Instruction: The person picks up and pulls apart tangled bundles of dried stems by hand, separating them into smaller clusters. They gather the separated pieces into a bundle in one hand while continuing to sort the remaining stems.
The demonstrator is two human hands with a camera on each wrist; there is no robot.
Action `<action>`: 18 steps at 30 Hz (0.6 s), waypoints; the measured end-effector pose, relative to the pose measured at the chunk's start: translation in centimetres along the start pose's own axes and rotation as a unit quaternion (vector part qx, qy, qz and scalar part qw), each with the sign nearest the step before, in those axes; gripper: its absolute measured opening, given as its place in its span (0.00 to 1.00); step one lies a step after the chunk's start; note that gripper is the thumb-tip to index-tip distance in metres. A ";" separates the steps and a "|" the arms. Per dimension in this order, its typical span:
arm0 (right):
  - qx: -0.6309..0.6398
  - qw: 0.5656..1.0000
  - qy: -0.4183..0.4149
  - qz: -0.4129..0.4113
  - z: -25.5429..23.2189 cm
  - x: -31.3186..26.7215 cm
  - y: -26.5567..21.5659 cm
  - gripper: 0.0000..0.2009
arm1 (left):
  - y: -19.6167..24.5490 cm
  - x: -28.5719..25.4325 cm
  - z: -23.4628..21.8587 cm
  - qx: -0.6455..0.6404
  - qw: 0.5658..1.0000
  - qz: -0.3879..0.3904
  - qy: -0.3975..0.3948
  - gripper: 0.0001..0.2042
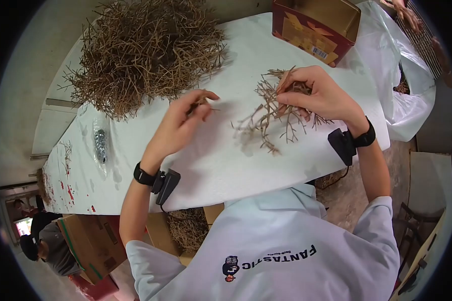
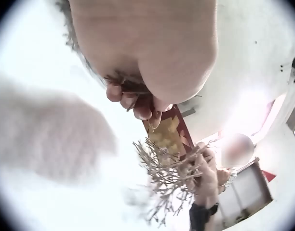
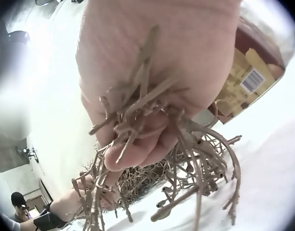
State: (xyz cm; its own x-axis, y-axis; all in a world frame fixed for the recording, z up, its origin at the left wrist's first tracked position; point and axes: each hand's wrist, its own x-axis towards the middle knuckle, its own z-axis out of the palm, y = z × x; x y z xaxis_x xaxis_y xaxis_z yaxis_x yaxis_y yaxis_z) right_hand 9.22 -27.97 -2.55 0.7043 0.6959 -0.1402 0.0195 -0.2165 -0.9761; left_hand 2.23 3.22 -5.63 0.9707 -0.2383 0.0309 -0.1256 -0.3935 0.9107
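My right hand (image 1: 324,95) grips a bunch of dry, branching brown twigs (image 1: 288,122) above the white table. In the right wrist view, twig stems (image 3: 142,98) cross the palm under curled fingers, and forked ends hang below. My left hand (image 1: 178,123) is to the left, apart from that bunch, its fingers curled round a few short twig pieces (image 2: 130,89) that show at the palm in the left wrist view. Beyond the left hand lies a large tangled heap of the same twigs (image 1: 145,55).
A red and gold box (image 1: 306,37), open at the top, stands at the table's far right beside a clear plastic bag (image 1: 412,85). A small plastic packet (image 1: 100,145) lies on the white table (image 1: 211,175) at left. Cardboard boxes (image 1: 93,246) and a seated person (image 1: 52,248) are lower left.
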 end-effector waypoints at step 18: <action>0.141 0.989 0.004 -0.045 0.6 1.2 2.5 0.11 | 3.8 3.2 5.2 -0.081 0.983 0.118 -0.117 0.22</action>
State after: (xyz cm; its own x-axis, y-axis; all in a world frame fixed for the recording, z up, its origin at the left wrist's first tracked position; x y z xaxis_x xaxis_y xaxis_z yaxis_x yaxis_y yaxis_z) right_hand 9.65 -27.27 -5.28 0.7142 0.6982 -0.0499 -0.1147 0.0464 -0.9923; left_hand 3.82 -3.70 -4.20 0.8430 -0.5103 0.1705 -0.2888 -0.1618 0.9436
